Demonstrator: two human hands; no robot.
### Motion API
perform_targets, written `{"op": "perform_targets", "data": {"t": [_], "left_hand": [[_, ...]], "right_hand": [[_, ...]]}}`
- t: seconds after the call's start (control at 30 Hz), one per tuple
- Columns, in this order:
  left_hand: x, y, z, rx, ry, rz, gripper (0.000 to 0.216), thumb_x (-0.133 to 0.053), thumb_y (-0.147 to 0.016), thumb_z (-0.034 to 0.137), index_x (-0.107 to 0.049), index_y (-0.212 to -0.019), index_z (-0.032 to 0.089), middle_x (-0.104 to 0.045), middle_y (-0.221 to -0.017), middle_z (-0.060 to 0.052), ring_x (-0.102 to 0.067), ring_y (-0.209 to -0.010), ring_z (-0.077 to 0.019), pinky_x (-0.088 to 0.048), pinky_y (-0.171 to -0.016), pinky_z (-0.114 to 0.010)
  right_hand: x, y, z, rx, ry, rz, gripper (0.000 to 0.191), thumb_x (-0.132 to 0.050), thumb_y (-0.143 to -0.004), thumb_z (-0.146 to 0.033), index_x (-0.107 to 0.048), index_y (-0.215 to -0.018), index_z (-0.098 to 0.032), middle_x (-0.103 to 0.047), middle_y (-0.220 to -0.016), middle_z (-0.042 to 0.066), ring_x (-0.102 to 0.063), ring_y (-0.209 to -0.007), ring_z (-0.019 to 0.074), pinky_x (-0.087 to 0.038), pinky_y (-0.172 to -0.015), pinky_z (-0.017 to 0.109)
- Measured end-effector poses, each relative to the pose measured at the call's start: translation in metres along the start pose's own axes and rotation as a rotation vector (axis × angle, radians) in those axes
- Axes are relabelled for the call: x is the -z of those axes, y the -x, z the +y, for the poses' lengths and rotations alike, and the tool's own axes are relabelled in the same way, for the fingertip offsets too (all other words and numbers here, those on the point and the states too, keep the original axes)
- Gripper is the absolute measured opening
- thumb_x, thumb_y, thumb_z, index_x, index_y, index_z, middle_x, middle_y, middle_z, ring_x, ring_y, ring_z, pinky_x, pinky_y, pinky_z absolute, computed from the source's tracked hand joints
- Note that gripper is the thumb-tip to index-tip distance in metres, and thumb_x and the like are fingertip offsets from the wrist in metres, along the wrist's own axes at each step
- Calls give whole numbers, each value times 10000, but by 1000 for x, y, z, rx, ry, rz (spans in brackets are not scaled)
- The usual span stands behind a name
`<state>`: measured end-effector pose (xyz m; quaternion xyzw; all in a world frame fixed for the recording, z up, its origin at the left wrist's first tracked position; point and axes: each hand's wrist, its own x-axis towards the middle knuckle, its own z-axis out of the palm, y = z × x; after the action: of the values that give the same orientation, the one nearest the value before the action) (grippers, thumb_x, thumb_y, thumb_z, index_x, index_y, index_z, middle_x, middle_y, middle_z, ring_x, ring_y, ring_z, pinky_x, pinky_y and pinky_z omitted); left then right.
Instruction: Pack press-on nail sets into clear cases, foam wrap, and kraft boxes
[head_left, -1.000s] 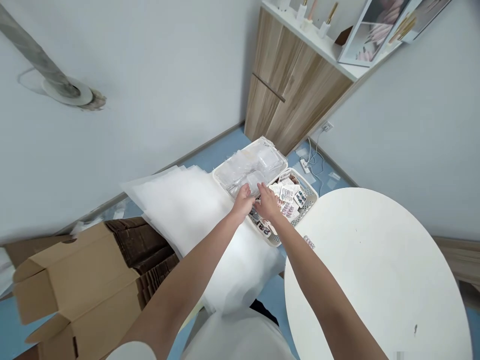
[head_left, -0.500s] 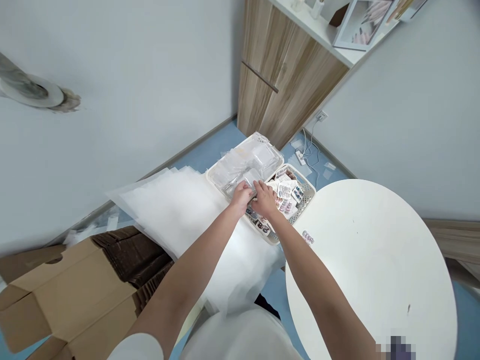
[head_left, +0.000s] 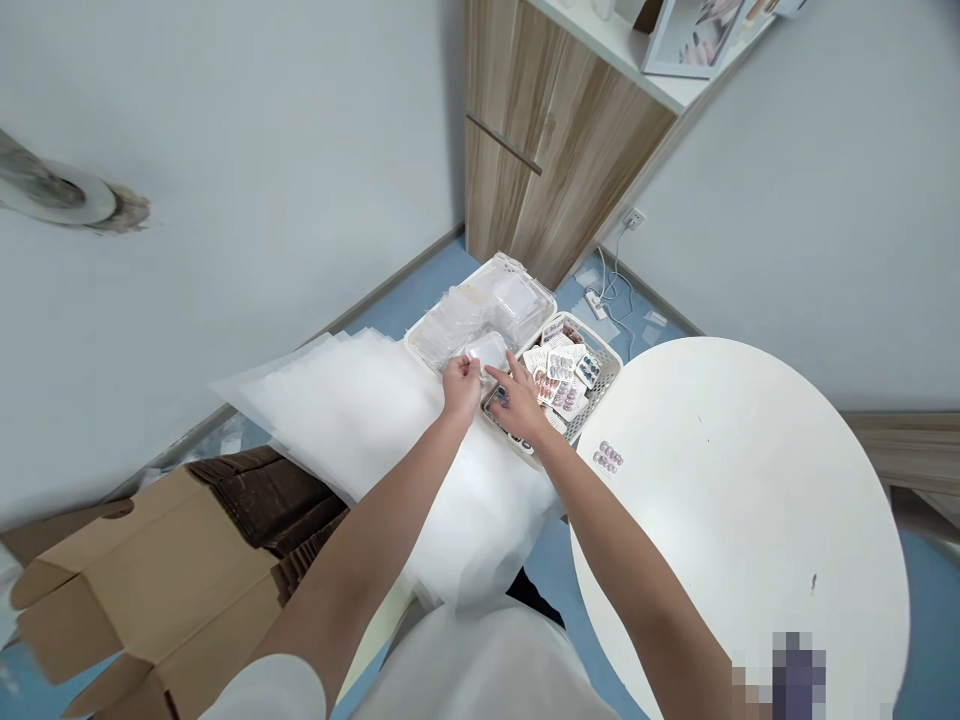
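My left hand (head_left: 461,388) pinches the edge of a clear plastic pouch (head_left: 489,352) at the near side of a white basket (head_left: 409,342) filled with similar clear packaging. Just right of it is my right hand (head_left: 523,402), its fingers spread over a second basket (head_left: 600,405). That perforated basket holds cards of press-on nails (head_left: 568,398) in several colours. The fingertips of the right hand are close to the pouch; whether they touch it I cannot tell. One set of lilac press-on nails (head_left: 607,457) lies on the round white table.
The round white table (head_left: 750,480) stands at the right. White translucent sheets (head_left: 360,400) spread under my arms, beside an opened cardboard box (head_left: 165,570). A wood-grain cabinet (head_left: 555,130) stands behind the baskets. A power strip (head_left: 596,304) with cables lies on the floor.
My hands have moved slightly apart, and the right fingers have spread. The left hand keeps its pinch. The whole view has shifted a little, showing more of the nail set on the table.
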<state>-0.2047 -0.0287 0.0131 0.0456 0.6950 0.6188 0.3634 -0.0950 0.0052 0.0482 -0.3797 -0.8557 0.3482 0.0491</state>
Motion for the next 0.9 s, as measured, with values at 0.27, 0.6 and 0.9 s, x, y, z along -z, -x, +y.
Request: {"op": "perform_targets", "data": {"t": [0.27,0.6,0.9], "left_hand": [[10,74,6,-148,11,-282,233,-577,-726,327,-545,-862,141,-608,-793,-26,-574,-727,-120,-435,-686,-244],[-1,210,-9,-207,-177,-722,619,-636,-680,312,-356,-1223,215,-545,-967,-42,-573,-633,-78,-466,-637,-262],[-30,321,-23,-553,-637,-1126,821,-716,-581,273,-324,-1302,258,-525,-883,4,-526,-727,-110,-461,-749,-307]], "right_hand": [[18,74,17,-110,-509,304,550,-567,-724,-338,-395,-1237,-241,-466,-1236,97,-557,-933,196,-458,-807,378],[64,231,45,-327,-996,378,542,-629,-671,-323,-440,-1173,-245,-529,-786,-17,-590,-644,123,-505,-711,359],[87,375,70,-319,-1036,509,569,-583,-710,-290,-394,-1246,-320,-449,-780,-42,-557,-655,96,-490,-769,376]]}}
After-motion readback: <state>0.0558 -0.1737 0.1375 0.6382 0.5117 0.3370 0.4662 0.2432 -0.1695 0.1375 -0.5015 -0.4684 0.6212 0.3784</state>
